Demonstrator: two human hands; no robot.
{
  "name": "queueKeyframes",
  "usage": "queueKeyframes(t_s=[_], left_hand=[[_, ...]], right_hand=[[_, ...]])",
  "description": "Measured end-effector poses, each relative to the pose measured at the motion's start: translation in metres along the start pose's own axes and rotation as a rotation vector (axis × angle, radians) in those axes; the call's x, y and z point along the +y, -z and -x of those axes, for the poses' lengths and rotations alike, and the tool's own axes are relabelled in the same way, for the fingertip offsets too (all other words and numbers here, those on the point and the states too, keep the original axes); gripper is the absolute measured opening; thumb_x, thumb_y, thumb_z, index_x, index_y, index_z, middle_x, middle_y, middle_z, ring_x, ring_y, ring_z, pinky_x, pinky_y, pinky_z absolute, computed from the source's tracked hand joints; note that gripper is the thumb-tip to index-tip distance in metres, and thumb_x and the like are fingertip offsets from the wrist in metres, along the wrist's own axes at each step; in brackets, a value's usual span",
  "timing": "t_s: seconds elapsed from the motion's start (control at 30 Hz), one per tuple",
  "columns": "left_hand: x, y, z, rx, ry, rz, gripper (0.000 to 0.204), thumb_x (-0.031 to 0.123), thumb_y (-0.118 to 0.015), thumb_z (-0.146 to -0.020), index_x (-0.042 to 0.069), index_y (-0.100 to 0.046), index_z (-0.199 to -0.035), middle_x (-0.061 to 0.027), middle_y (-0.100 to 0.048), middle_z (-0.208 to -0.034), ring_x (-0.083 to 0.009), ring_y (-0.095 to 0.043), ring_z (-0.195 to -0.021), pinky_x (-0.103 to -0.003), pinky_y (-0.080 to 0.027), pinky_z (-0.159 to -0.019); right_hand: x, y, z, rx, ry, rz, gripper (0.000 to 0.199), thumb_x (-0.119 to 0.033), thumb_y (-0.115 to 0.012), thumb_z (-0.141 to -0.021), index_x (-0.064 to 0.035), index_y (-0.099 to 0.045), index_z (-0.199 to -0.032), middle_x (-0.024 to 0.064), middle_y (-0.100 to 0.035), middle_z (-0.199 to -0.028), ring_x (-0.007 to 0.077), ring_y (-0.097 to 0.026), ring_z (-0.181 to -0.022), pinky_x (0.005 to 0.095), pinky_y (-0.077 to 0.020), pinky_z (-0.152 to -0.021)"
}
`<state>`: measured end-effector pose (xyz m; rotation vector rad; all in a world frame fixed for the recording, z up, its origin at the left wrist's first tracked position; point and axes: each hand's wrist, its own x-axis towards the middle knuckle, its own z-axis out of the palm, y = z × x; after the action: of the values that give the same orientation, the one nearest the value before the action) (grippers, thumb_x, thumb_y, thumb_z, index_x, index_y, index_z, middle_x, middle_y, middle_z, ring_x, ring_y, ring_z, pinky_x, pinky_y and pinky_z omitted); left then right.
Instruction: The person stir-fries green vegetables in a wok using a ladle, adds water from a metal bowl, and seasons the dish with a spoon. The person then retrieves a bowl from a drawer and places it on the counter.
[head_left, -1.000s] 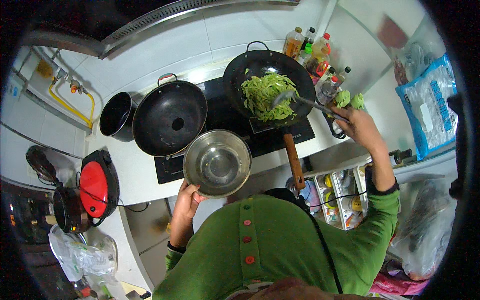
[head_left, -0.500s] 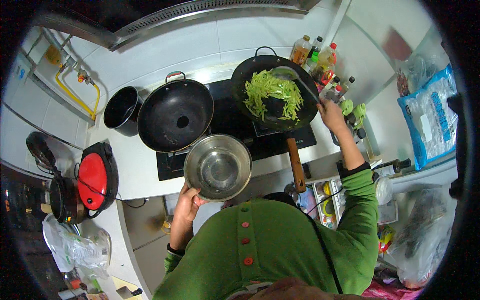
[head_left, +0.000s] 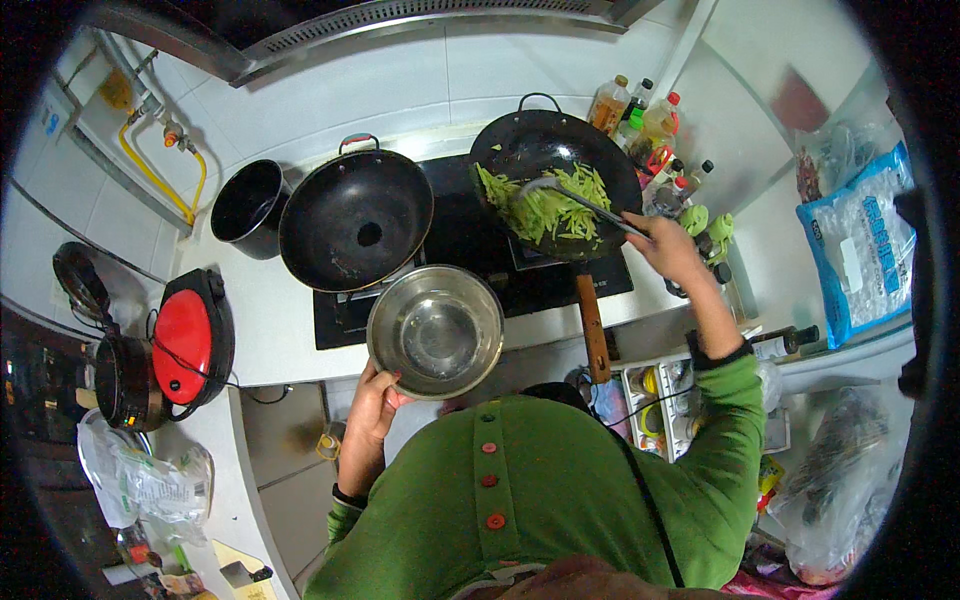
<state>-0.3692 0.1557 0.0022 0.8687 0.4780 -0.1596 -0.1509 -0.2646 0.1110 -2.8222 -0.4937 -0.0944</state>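
Note:
My left hand (head_left: 372, 408) grips the near-left rim of a stainless steel bowl (head_left: 436, 332). Nothing but a shiny bottom shows inside the bowl, held level in front of the stove. In my right hand (head_left: 668, 250) is the handle of a long metal ladle (head_left: 600, 210). The ladle's head rests among green vegetable strips (head_left: 560, 215) in the right-hand black wok (head_left: 520, 135). That wok sits on the black glass stove (head_left: 455, 215), its wooden handle (head_left: 593, 330) pointing toward me. Left of it stands a second black wok (head_left: 345, 240), with no food in it.
A black pot (head_left: 252, 208) stands left of the second wok. Several sauce bottles (head_left: 660, 120) crowd the right rear corner. On the left counter are a red electric griddle (head_left: 182, 345) and a dark pan (head_left: 125, 385). A blue-and-clear plastic package (head_left: 860, 250) hangs at right.
The ladle has swept from the wok's far side down toward me, shifting the vegetable strips to the near side. My right hand moved slightly nearer; the bowl stays about where it was.

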Motion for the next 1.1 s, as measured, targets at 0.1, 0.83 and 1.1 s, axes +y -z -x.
queueKeyframes(t_s=[0.1,0.83,1.1], left_hand=[[0.001,0.000,0.000,0.001,0.014,-0.015,0.050,0.001,-0.046,-0.081,0.001,-0.036,-0.130,-0.0140,-0.059,-0.105,-0.0237,-0.065,-0.079,-0.040,-0.060,-0.068],[0.004,0.012,-0.002,-0.067,0.024,-0.057,0.052,0.000,-0.046,-0.083,0.002,-0.034,-0.133,-0.0156,-0.057,-0.113,-0.0249,-0.065,-0.087,-0.036,-0.059,-0.069],[0.006,-0.004,-0.009,-0.034,0.007,-0.084,0.047,0.007,-0.050,-0.081,0.001,-0.040,-0.127,-0.0145,-0.059,-0.107,-0.0235,-0.065,-0.083,-0.035,-0.057,-0.066]], right_hand=[[-0.014,0.051,0.037,-0.067,-0.002,0.091,0.035,-0.022,-0.064,-0.082,-0.0140,-0.063,-0.116,0.0192,-0.063,-0.086,0.0364,-0.061,-0.081,0.0429,-0.0475,-0.071],[0.024,-0.123,-0.073,0.183,-0.273,-0.415,0.026,-0.020,-0.057,-0.087,-0.0064,-0.065,-0.107,0.0226,-0.064,-0.083,0.0392,-0.062,-0.085,0.0442,-0.0480,-0.074],[0.003,0.022,0.022,0.027,0.039,0.276,0.036,-0.020,-0.064,-0.080,-0.0221,-0.063,-0.116,0.0131,-0.062,-0.086,0.0327,-0.062,-0.078,0.0433,-0.0485,-0.067]])
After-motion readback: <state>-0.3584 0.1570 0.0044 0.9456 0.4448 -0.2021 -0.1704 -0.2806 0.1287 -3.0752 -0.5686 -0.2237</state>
